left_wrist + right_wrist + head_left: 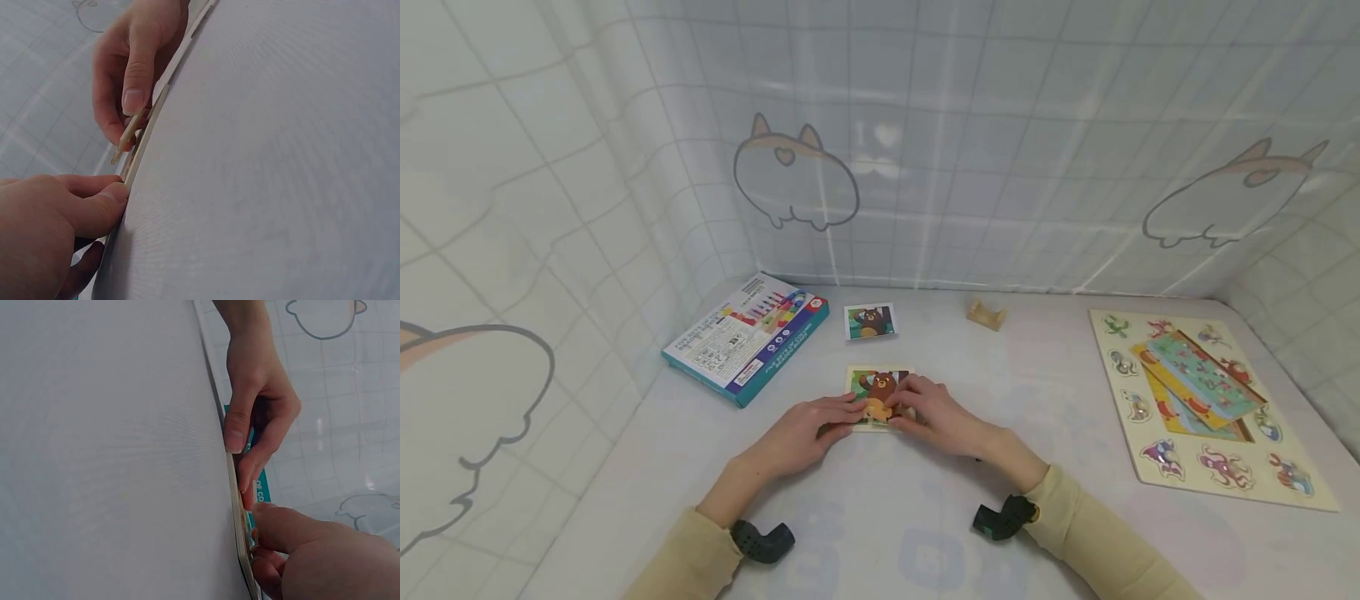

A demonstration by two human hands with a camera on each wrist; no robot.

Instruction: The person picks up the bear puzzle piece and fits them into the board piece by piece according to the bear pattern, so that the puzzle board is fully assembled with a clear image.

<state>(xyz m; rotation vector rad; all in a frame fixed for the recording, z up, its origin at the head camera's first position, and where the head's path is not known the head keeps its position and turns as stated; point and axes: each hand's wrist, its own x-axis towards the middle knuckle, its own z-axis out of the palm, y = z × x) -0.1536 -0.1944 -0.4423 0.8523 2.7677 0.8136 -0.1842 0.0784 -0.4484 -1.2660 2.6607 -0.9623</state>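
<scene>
A small wooden bear puzzle board [859,379] lies flat on the table in front of me. My left hand [805,429] holds it at the left and near edges, thumb against the rim and fingers over the top, as the right wrist view shows. Between the thumb and fingers of my right hand [943,417] is a thin orange-yellow puzzle piece [877,410]. In the left wrist view this piece [123,145] stands tilted just above the board [150,128]. The fingers hide the board's lower corners.
Behind the board lies a bear picture card [871,322]. A boxed game [748,337] is at the left, and a small wooden holder [986,315] at the back. To the right, a sea-animal peg board [1120,417] bears patterned cards [1206,379]. A tiled-pattern wall rises behind.
</scene>
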